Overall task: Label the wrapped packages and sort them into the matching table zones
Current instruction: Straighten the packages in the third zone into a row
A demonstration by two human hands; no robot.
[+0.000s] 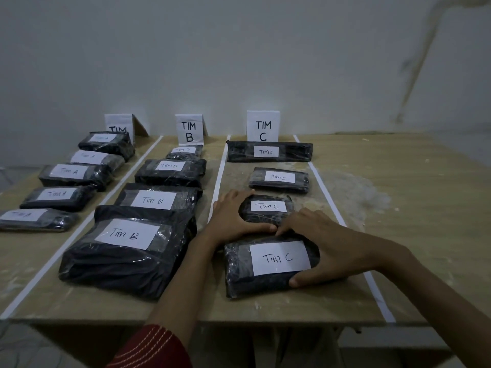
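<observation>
The step in hand is judged to be the last of the sorting: the placing and squaring of two labelled packages in the right-hand zone of the pale wood-grain tabletop (398,208), which is bounded by white tape lines (326,192) and headed by a folded white paper sign lettered "TIM C" (263,126). The nearest package (239,274), a black plastic-wrapped bundle with a white paper label reading "Tim C", is spanned by the right hand (326,245), with the thumb set against its near edge and the fingers curled over its far edge. The small package (268,206), likewise black-wrapped and labelled "Tim C", lies just beyond it and is cupped from its left side by the left hand (233,216), fingers at the far edge and thumb along the near one. Both packages lie flat, label up, with the writing upright to the person; their long axes run across the zone, the nearest one turned slightly off square. A small straightening and a release of both hands appear to be all that is called for next. Two more "Tim C" packages (279,179) are lined up farther back, and the other two zones are filled.
</observation>
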